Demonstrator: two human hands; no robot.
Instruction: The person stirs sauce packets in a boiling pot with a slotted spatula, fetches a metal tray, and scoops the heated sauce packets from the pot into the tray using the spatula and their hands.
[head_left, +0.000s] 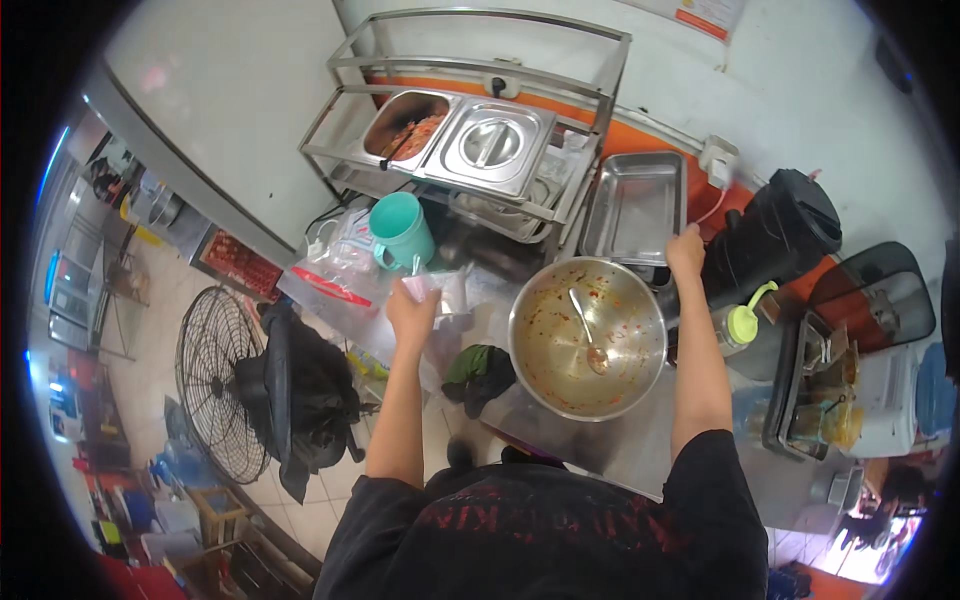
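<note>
My left hand is closed on a small plastic bag with pale contents, just below a teal plastic mug. At the right, my right hand is at the corner of an empty rectangular steel pan; whether its fingers grip the rim cannot be told. Between my forearms sits a large steel mixing bowl, its inside smeared with reddish bits, with a metal spoon lying in it. A green and black cloth is left of the bowl.
A steel rack holds an open food pan with chopped red food and a lidded pan. Right of my arm stand a jar with a lime-green lid, a black appliance and a tray of containers. A fan stands left.
</note>
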